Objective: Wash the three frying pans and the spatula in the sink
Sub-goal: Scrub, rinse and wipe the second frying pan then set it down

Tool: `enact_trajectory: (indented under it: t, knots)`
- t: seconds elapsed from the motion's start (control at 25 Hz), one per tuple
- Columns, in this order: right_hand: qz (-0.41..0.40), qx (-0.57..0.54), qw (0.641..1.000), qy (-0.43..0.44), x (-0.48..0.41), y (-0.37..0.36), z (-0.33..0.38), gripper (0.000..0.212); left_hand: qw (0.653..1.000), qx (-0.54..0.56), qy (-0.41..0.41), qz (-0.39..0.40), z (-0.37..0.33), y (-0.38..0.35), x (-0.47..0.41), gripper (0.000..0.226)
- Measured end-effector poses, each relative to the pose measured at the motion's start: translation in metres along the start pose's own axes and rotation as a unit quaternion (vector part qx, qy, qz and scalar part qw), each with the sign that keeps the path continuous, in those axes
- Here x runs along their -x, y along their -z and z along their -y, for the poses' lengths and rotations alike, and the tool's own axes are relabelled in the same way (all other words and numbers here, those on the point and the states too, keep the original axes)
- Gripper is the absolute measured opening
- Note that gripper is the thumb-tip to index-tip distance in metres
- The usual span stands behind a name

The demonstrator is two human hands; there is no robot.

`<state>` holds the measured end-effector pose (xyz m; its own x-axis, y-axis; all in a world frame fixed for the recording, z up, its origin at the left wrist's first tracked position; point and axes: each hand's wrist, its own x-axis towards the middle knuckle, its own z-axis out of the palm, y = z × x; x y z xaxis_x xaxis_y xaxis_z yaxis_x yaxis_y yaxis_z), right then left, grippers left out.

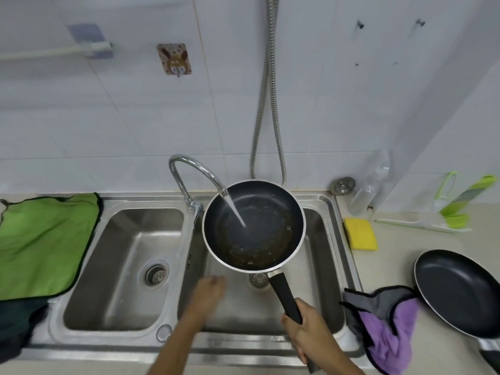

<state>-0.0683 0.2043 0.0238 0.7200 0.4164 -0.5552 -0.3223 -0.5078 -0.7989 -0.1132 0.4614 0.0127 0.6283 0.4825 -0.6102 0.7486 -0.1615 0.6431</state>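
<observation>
The right hand (303,324) is gripping the black handle (285,297) of a frying pan (254,226) and holding it level above the right basin of the sink (328,201), under the tap (197,169), whose stream is falling into the middle of the pan. The left hand (209,289) is hovering empty over the near part of the same basin, blurred, with its fingers loosely apart and touching nothing. Judging from its build, the pan is stiff and fairly weighty, and is getting heavier as water is pooling in it, so the long handle is the sensible place to hold, with the wet, probably greasy rim likely to slip in a bare grip. The pan is looking dark and speckled inside, with a pale metal rim and brownish residue and bubbles lying along its near inner edge. A second frying pan (457,293), also dark inside, is sitting on the table toward the right edge, beside a purple and grey cloth (384,326) draped at the front. A yellow sponge (361,234) is lying just right of the sink. A third pan and the spatula are not clearly showing.
</observation>
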Motion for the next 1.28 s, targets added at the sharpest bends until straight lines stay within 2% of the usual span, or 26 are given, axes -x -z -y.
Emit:
enact_trajectory:
  t: [0.08,0.12,0.2,0.28,0.36,0.48,0.6,0.76,0.92,1.04,1.28]
  knots:
    - [0.007,0.003,1.000,0.014,-0.001,-0.005,0.004,0.009,0.969,0.202,0.086,0.114,0.001,-0.049,0.037,0.047]
    - [0.015,0.002,1.000,0.022,0.001,-0.007,0.006,0.004,0.943,0.286,0.105,0.134,-0.002,-0.070,0.048,0.046]
    - [0.031,0.007,0.999,0.042,0.010,-0.009,0.009,0.011,0.901,0.396,0.119,0.134,-0.013,-0.099,0.057,0.044]
    - [0.031,0.021,0.998,0.045,0.019,-0.004,0.005,0.022,0.875,0.447,0.128,0.131,-0.023,-0.114,0.061,0.044]
    - [0.023,0.037,0.998,0.036,0.024,0.010,0.002,0.027,0.875,0.446,0.122,0.142,-0.030,-0.125,0.064,0.041]
    - [0.020,0.030,0.999,0.040,0.026,0.028,0.003,0.015,0.883,0.432,0.103,0.155,-0.044,-0.136,0.070,0.041]
    - [0.004,0.042,0.997,0.068,0.018,0.027,0.009,0.011,0.889,0.433,0.078,0.128,-0.049,-0.131,0.066,0.051]
    - [0.021,0.065,0.993,0.092,0.007,0.005,0.009,0.023,0.887,0.447,0.057,0.099,-0.032,-0.116,0.058,0.034]
    - [0.013,0.058,0.995,0.075,0.015,0.011,0.000,0.034,0.901,0.412,0.069,0.117,-0.032,-0.123,0.068,0.032]
    - [-0.007,0.054,0.997,0.060,0.014,0.020,-0.006,0.034,0.906,0.394,0.083,0.133,-0.044,-0.133,0.070,0.031]
    - [0.018,0.053,0.992,0.114,-0.005,-0.006,0.008,0.047,0.906,0.409,0.067,0.081,-0.037,-0.103,0.053,0.029]
